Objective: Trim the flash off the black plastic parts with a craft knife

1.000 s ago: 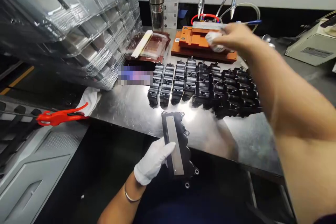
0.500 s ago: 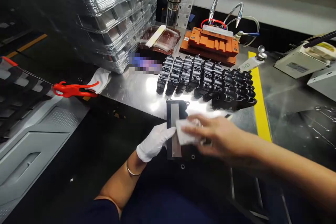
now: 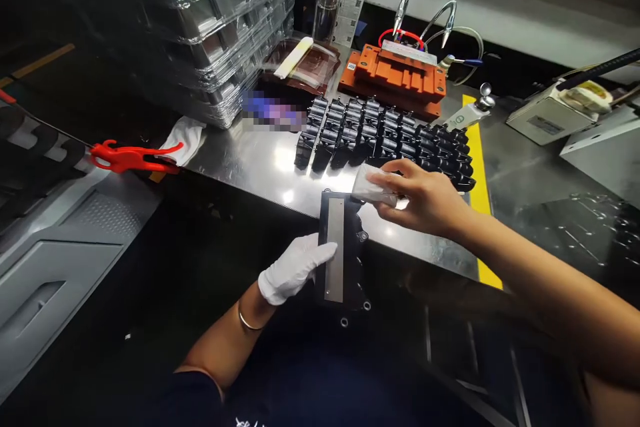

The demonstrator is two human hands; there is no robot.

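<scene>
My left hand (image 3: 295, 268), in a white glove, grips a black plastic part (image 3: 353, 260) by its left edge, thumb over the front. A long grey metal strip (image 3: 335, 280) runs down that part's face, and small ringed tabs stick out along its right side. My bare right hand (image 3: 420, 197) pinches a folded white cloth (image 3: 367, 183) by the part's upper right corner; whether the cloth touches it I cannot tell. Behind the cloth, rows of black moulded parts (image 3: 345, 123) stand on the metal bench (image 3: 250, 173).
An orange fixture (image 3: 400, 77) with hoses sits at the back, near a glass bottle (image 3: 327, 10). Clear plastic trays (image 3: 220, 33) are stacked left. A red air gun (image 3: 130, 159) lies at the bench's left edge beside a white glove (image 3: 185, 140). A pump bottle (image 3: 470, 113) stands right.
My right hand has moved up with the white cloth, from the middle of the black part to its upper right corner. My left hand keeps its hold.
</scene>
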